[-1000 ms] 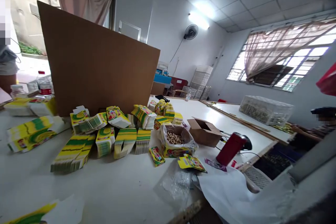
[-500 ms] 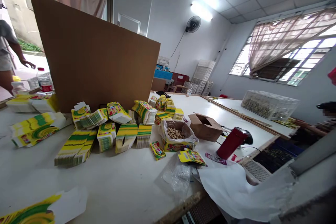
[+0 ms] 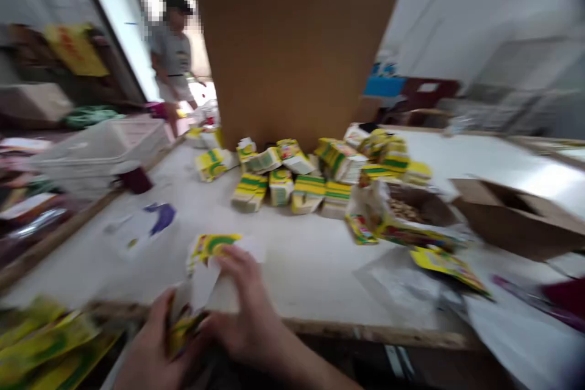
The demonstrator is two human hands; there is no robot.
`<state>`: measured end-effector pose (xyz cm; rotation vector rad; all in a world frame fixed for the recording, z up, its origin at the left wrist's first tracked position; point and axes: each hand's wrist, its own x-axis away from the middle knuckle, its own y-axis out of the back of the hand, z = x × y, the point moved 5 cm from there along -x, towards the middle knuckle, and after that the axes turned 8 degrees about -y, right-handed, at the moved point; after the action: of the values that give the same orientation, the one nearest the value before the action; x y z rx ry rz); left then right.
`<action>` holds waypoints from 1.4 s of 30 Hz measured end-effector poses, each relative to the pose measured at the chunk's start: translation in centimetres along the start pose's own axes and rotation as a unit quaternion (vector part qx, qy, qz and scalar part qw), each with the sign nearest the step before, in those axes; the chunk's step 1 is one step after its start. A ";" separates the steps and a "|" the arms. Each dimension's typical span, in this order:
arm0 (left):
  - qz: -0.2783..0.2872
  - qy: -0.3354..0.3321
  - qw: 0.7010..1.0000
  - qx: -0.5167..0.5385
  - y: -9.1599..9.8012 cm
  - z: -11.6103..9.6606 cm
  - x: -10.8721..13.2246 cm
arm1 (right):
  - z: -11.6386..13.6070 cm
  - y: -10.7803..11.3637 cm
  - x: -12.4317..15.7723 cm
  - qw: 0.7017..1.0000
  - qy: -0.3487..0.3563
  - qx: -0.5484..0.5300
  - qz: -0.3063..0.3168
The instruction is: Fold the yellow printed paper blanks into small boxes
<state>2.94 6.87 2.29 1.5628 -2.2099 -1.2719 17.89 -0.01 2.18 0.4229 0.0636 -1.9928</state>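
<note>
At the near table edge my left hand (image 3: 148, 350) and my right hand (image 3: 244, 314) meet on a flat yellow-green-white carton blank (image 3: 208, 274). Both hands have fingers curled on it; the picture is smeared by motion. More yellow-green blanks (image 3: 43, 344) lie in a heap at the lower left. Stacks of the same flat cartons (image 3: 297, 180) stand in the middle of the white table (image 3: 301, 262).
A tall brown cardboard sheet (image 3: 292, 55) stands behind the stacks. A lined box of nuts (image 3: 406, 213) and an open brown box (image 3: 512, 216) sit at right. A white crate (image 3: 98, 149) is at left. A person (image 3: 171, 58) stands by the doorway.
The view has swung left and down. Both hands have come into view at the table edge, closed on a carton blank. The person at left is now more in view.
</note>
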 end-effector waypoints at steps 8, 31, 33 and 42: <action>0.104 -0.031 0.993 -0.048 -2.1 -1.4 1.3 | -3.0 -3.6 -0.2 0.914 -0.239 -0.306 0.116; 0.129 0.003 0.983 -0.131 0.6 -1.1 0.8 | -3.0 -0.8 -0.5 0.967 0.031 0.035 0.252; 0.131 0.002 0.983 -0.132 0.5 -1.2 0.9 | -2.6 -0.6 -0.5 0.963 0.040 0.040 0.262; 0.129 0.016 0.985 -0.116 0.7 -0.7 1.1 | -2.7 -1.3 -0.3 0.963 0.036 0.060 0.259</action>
<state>2.31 5.63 2.88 1.1620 -2.0730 -1.3548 17.59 1.45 -0.41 0.5297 -0.1134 -1.4694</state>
